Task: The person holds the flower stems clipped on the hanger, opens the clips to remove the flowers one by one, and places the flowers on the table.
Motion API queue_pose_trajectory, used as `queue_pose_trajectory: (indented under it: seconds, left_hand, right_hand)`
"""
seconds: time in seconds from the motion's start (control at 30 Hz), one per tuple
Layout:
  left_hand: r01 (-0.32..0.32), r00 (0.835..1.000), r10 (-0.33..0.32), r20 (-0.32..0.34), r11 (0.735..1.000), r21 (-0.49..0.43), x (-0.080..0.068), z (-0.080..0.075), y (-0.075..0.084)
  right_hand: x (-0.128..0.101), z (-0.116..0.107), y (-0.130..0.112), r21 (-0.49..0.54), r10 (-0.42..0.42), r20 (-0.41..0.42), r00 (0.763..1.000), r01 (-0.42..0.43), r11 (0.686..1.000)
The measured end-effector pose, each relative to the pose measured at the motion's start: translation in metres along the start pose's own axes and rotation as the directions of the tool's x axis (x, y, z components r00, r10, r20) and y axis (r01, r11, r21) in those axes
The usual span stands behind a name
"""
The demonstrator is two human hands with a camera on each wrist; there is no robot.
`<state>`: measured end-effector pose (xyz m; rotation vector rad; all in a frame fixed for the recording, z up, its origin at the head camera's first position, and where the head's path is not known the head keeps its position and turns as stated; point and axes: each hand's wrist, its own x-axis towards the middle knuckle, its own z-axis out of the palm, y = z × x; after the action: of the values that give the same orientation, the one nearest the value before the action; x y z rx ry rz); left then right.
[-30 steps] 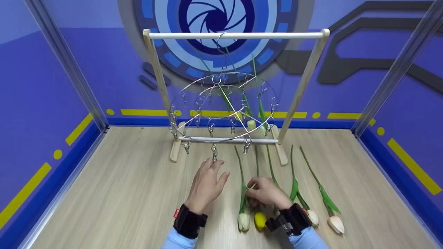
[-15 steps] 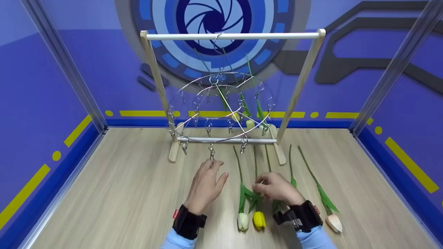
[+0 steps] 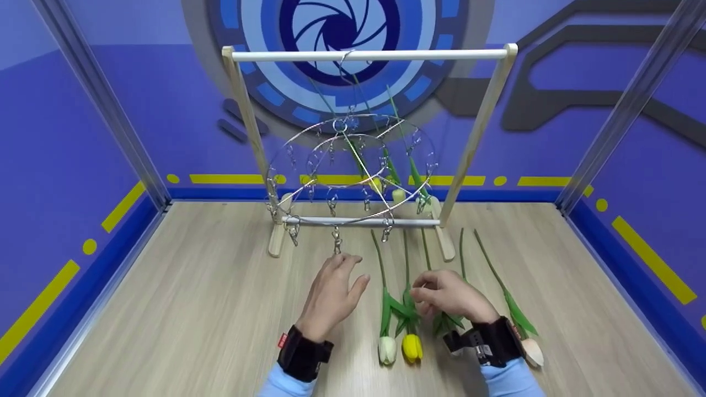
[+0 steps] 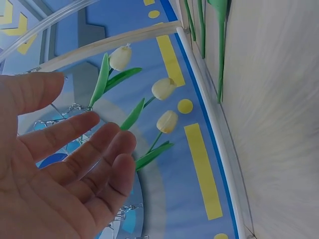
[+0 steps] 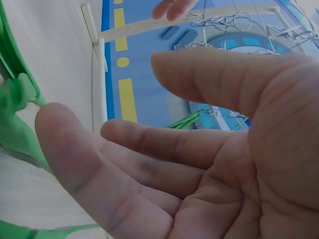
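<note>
Left hand (image 3: 331, 295) lower centre of the head view, fingers (image 4: 75, 134) straight and loosely spread, holding nothing, tips just under a dangling metal clip (image 3: 336, 241). Right hand (image 3: 449, 295) beside it, fingers (image 5: 149, 144) loosely curled, empty in the wrist view, over the green leaves of the yellow tulip (image 3: 411, 347).

Tulips lie in a row on the pale wood-grain counter (image 3: 193, 309): white one (image 3: 387, 349), the yellow, a hidden one, a peach one (image 3: 532, 352) at lower right; thin stems, glossy plastic-looking heads.

Wooden rack (image 3: 364, 55), round wire hanger (image 3: 353, 165) with three tulips clipped head-down.

Versus 1 s ago: right hand has moved slightly right and up, and its pinch has opened. Left hand barely moved.
</note>
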<state>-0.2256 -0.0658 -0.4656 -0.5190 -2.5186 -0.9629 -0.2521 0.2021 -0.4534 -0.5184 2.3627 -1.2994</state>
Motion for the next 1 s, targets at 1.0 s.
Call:
queue_pose_trajectory:
  seconds: [1.0]
  left_hand:
    - [-0.012, 0.986, 0.066, 0.151, 0.944, -0.331, 0.019, 0.002, 0.059]
  right_hand:
    - [-0.003, -0.054, -0.016, -0.202, -0.234, -0.351, 0.907, 0.171, 0.964]
